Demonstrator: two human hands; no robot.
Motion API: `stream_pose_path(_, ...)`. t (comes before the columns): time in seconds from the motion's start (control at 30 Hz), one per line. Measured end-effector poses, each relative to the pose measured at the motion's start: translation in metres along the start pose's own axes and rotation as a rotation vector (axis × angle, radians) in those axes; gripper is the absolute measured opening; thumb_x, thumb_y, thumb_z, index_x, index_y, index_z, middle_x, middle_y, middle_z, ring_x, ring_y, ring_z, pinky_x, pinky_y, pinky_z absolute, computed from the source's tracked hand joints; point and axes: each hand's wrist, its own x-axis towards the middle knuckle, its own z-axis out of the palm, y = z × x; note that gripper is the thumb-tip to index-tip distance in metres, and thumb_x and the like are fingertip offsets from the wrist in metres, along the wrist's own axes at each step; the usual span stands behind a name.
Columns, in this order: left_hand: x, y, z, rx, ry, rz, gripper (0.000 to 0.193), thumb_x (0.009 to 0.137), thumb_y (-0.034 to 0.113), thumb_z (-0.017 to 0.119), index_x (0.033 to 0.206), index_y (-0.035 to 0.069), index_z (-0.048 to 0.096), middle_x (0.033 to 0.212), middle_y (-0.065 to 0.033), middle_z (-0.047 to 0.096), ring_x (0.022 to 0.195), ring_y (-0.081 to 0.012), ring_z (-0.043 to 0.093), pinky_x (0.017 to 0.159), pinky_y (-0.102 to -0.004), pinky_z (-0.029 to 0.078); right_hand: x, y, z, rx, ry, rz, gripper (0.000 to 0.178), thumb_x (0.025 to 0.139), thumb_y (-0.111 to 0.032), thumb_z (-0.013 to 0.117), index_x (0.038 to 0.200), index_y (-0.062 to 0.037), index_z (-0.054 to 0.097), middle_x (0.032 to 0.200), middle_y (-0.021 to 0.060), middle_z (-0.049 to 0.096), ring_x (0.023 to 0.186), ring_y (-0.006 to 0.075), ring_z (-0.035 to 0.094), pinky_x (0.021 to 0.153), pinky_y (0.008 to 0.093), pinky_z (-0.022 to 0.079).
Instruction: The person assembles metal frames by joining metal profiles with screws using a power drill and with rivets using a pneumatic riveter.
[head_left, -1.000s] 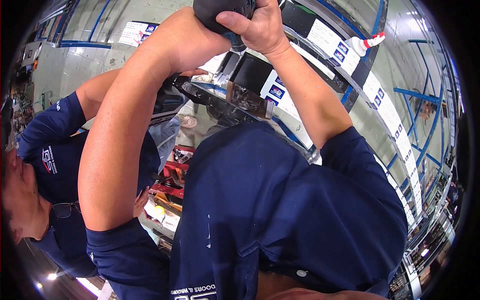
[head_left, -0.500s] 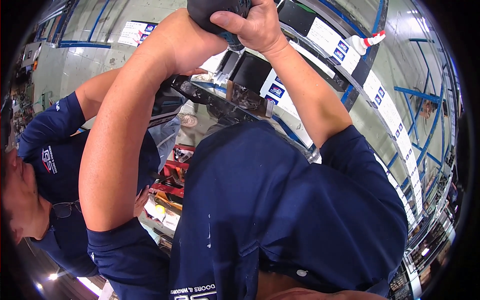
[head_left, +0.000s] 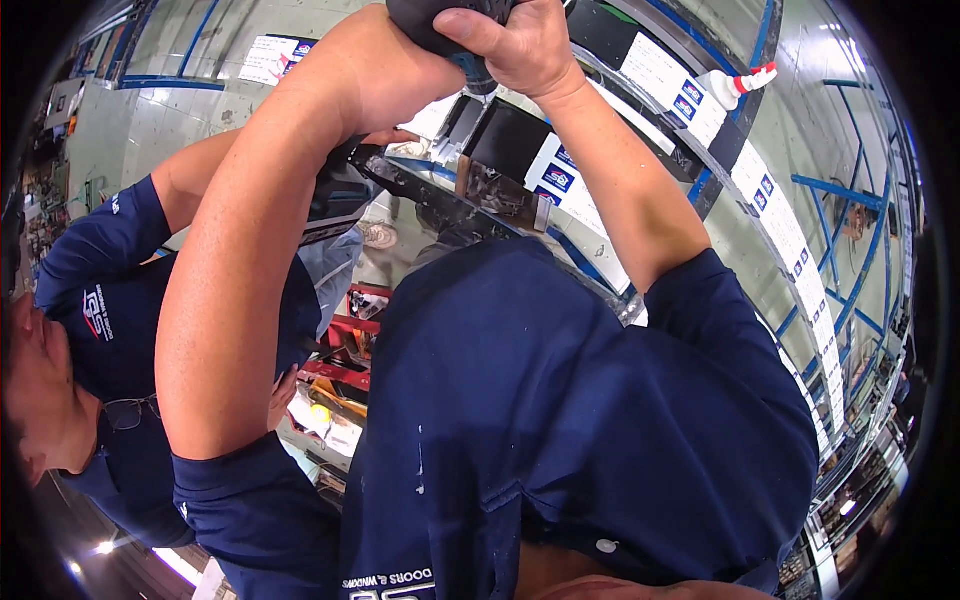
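At the top edge, a black power tool with teal parts (head_left: 440, 28) is between my two hands, cut off by the frame. My right hand (head_left: 535, 50) is closed round its right side, thumb laid across the black housing. From the left, my left hand (head_left: 415, 75) presses in against the tool; its fingers are mostly hidden, but the hand looks closed on it. Below the tool lie dark frame profiles (head_left: 510, 135) with white printed labels (head_left: 572, 185) on them.
A co-worker (head_left: 110, 300) in a navy shirt stands close at my left, one hand (head_left: 385, 137) near a black object (head_left: 340, 195). A white bottle with a red nozzle (head_left: 722, 88) stands at upper right. Blue metal racks (head_left: 840, 190) line the right; red shelving (head_left: 340, 370) shows below.
My hands and the power tool sit slightly higher and farther right in the picture. My hold looks the same, and the co-worker has barely moved.
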Motion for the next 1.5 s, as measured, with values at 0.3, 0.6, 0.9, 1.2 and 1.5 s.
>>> stream_pose_path(0.3, 0.008, -0.004, -0.011, 0.256, -0.050, 0.190, 0.033, 0.082, 0.021, 0.067, 0.103, -0.004, 0.071, 0.092, -0.0250, 0.075, 0.085, -0.0345, 0.076, 0.074, -0.0447, 0.059, 0.002, -0.012, 0.000, 0.231, 0.127, 0.224, 0.060, 0.080, -0.036, 0.089, 0.123, 0.0011, 0.070, 0.112, 0.0056, 0.073, 0.103, 0.0167, 0.065, 0.096, 0.0327, 0.051)
stream_pose_path(0.6, -0.004, 0.028, -0.015, 0.001, -0.039, -0.121, 0.031, 0.081, 0.021, 0.066, 0.101, -0.002, 0.071, 0.087, -0.0256, 0.074, 0.076, -0.0335, 0.075, 0.067, -0.0415, 0.058, -0.001, -0.012, -0.009, 0.126, 0.122, 0.190, 0.060, 0.081, -0.040, 0.087, 0.122, 0.0002, 0.071, 0.110, 0.0067, 0.073, 0.101, 0.0174, 0.065, 0.094, 0.0326, 0.051)
stream_pose_path(0.9, 0.000, 0.022, -0.014, 0.036, -0.020, -0.076, 0.030, 0.081, 0.021, 0.067, 0.101, -0.001, 0.072, 0.088, -0.0251, 0.074, 0.081, -0.0351, 0.075, 0.071, -0.0427, 0.058, 0.003, -0.020, 0.001, 0.040, 0.010, 0.088, 0.055, 0.082, -0.027, 0.088, 0.124, 0.0011, 0.070, 0.113, 0.0047, 0.072, 0.104, 0.0158, 0.064, 0.098, 0.0314, 0.049)
stream_pose_path(1.2, 0.000, 0.011, -0.012, 0.069, 0.004, -0.019, 0.029, 0.080, 0.022, 0.067, 0.099, 0.000, 0.072, 0.089, -0.0245, 0.074, 0.086, -0.0370, 0.074, 0.074, -0.0441, 0.057, 0.003, -0.009, 0.002, 0.284, 0.051, 0.190, 0.055, 0.082, -0.028, 0.087, 0.126, 0.0012, 0.069, 0.115, 0.0051, 0.072, 0.105, 0.0164, 0.064, 0.098, 0.0317, 0.049)
stream_pose_path(1.5, 0.003, -0.001, -0.007, 0.133, 0.024, 0.032, 0.028, 0.079, 0.023, 0.068, 0.098, 0.002, 0.073, 0.090, -0.0243, 0.074, 0.091, -0.0393, 0.074, 0.077, -0.0455, 0.057, 0.001, -0.010, 0.002, 0.067, 0.039, 0.088, 0.055, 0.081, -0.029, 0.087, 0.125, 0.0008, 0.070, 0.114, 0.0055, 0.072, 0.105, 0.0164, 0.064, 0.098, 0.0320, 0.049)
